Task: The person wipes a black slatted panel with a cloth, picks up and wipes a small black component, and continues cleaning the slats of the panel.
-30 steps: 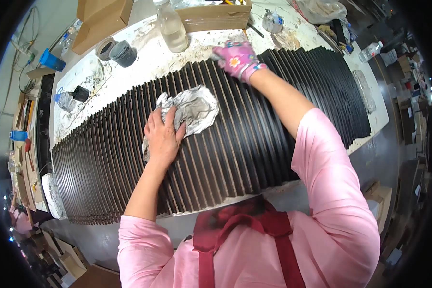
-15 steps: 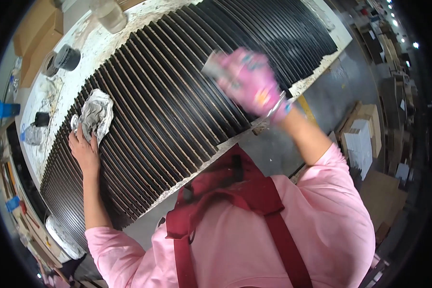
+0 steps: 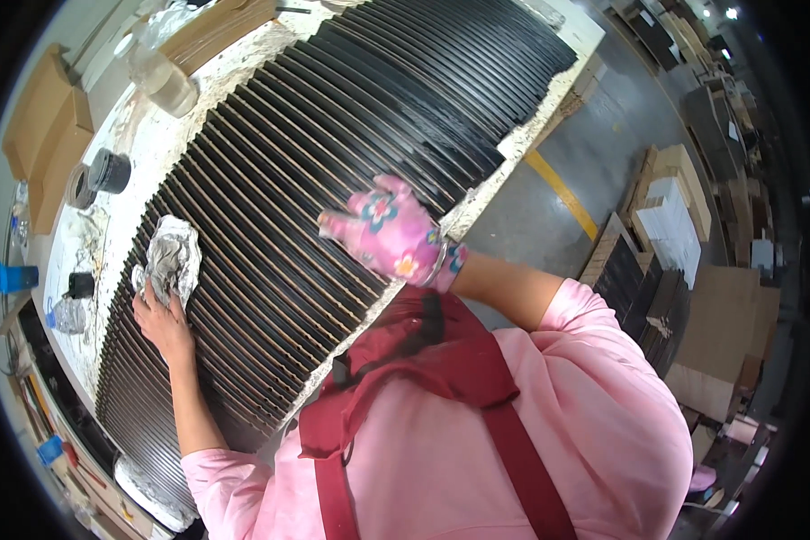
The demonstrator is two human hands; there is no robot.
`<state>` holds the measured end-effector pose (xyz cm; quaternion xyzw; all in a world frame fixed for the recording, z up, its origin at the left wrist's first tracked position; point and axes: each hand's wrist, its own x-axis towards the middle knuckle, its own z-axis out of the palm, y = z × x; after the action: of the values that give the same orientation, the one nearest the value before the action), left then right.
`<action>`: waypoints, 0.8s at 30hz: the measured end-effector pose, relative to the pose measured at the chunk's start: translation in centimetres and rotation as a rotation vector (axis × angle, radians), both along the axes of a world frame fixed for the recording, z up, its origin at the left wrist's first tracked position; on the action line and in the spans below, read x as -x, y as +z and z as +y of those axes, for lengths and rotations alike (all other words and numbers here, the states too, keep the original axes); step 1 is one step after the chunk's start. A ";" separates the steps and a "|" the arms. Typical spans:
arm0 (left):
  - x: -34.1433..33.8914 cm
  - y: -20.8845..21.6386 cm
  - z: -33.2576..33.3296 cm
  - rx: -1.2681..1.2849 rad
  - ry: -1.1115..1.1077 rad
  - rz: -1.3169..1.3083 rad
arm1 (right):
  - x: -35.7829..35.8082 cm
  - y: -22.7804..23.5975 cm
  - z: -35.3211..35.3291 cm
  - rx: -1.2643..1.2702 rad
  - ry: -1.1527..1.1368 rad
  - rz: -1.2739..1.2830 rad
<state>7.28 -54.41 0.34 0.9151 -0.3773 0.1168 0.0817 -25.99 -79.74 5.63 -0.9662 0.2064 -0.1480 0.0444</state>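
Rows of long, narrow black strips [image 3: 270, 198] with brown edges lie side by side across a white, stained table. At the left, my bare left hand [image 3: 164, 326] has its fingers closed on the lower edge of a crumpled, grey-smudged white rag [image 3: 173, 256] resting on the strips. My right hand [image 3: 396, 234], in a pink flowered glove, is low over the strips near the table's front edge, its fingers bent. A small pale bit shows by its leftmost fingertip; the rest of what it grips is hidden under the hand.
Beyond the strips stand a cloudy plastic bottle [image 3: 164, 83], a dark jar [image 3: 110, 171] and an open cardboard box [image 3: 49, 135]. A blue container [image 3: 18, 278] is at far left. Stacked boards and cartons [image 3: 670, 220] stand on the floor at right, past a yellow floor line [image 3: 562, 193].
My right hand has come nearer and to the left along the strips; the pale flat piece at its fingers now barely shows. My left hand remains at the rag. The view has shifted.
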 end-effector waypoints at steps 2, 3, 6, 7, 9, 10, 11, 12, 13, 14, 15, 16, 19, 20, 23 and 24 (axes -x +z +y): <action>-0.2 -0.4 0.1 -0.003 0.013 0.011 | 2.2 -1.0 -3.1 -0.113 -0.251 0.090; -0.2 -0.3 0.3 -0.006 0.015 0.016 | 4.5 -0.3 -5.1 -0.114 -0.254 0.093; 0.1 0.1 -0.4 0.000 0.005 0.016 | 7.8 1.4 -7.5 0.115 -0.396 0.071; 0.2 0.0 -0.6 -0.002 0.009 0.022 | 7.1 0.6 -6.1 0.109 -0.252 0.087; 0.1 0.2 -0.4 -0.001 -0.006 0.032 | 5.7 -0.1 -3.5 0.090 -0.101 0.094; 0.1 0.1 -0.3 -0.005 0.000 0.026 | 5.0 0.1 -2.4 -0.060 -0.160 0.241; -0.1 0.0 0.2 -0.010 0.010 0.021 | 4.4 0.4 -1.6 -0.210 -0.213 0.391; -0.3 0.3 0.7 -0.001 -0.006 0.021 | 5.9 1.4 -2.6 0.074 -0.231 0.277; -0.4 0.4 0.5 0.025 -0.030 0.024 | 8.3 0.1 -5.0 0.147 -0.296 0.209; -0.7 0.8 0.7 0.084 -0.078 0.084 | 9.6 2.3 -5.7 0.149 -0.380 0.111; -1.4 1.4 0.8 0.151 -0.130 0.138 | 10.5 2.6 -7.0 0.040 -0.496 0.097; -2.6 1.8 1.6 0.194 -0.147 0.169 | 10.5 2.5 -6.6 0.100 -0.392 0.045; -4.6 3.2 4.8 0.246 -0.065 0.104 | 6.7 2.5 -2.4 0.154 -0.064 0.080; -5.0 3.3 6.3 0.223 -0.029 0.093 | 6.1 0.9 -0.6 0.163 0.018 -0.046; -5.9 2.1 11.8 0.086 0.110 0.039 | 8.6 -0.6 -2.7 0.166 -0.043 0.022; -6.7 0.5 14.0 0.015 0.182 0.088 | 10.1 -0.5 -4.5 0.163 -0.176 0.218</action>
<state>13.94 -40.45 0.86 0.9492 -0.2875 0.0863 0.0940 -36.10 -84.22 5.17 -0.9551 0.2812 -0.0617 -0.0702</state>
